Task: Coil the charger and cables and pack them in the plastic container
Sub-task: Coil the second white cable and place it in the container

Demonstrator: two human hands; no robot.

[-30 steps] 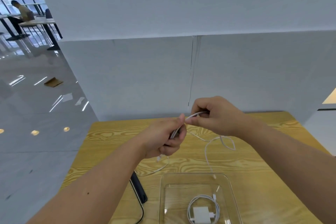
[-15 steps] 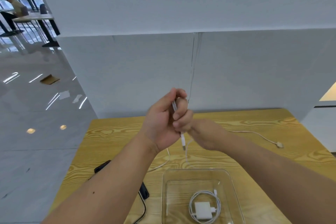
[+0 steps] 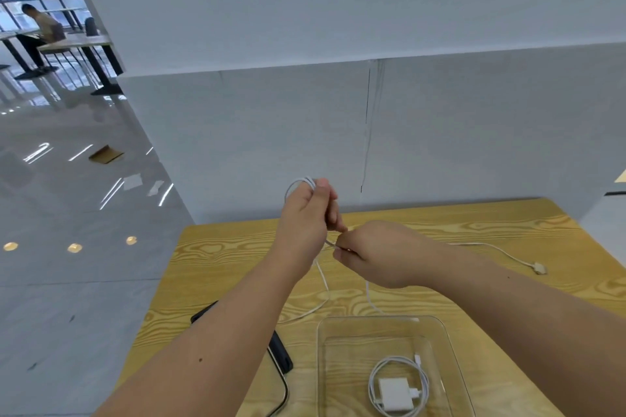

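Wooden worktop (image 3: 474, 234): white cable (image 3: 323, 284) being held above it.
Loops being gripped by left hand (image 3: 305, 220); strand being pinched by right hand (image 3: 376, 252).

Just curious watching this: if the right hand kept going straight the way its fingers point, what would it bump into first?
The right hand points leftward at the left hand, which holds the white cable. It would likely meet that hand almost at once; depth is hard to judge.

A white cable (image 3: 323, 284) is held looped above the table, its plug end (image 3: 538, 268) trailing right. A white charger (image 3: 395, 394), ringed by its coiled cord (image 3: 374, 374), lies in the clear container (image 3: 450, 342).
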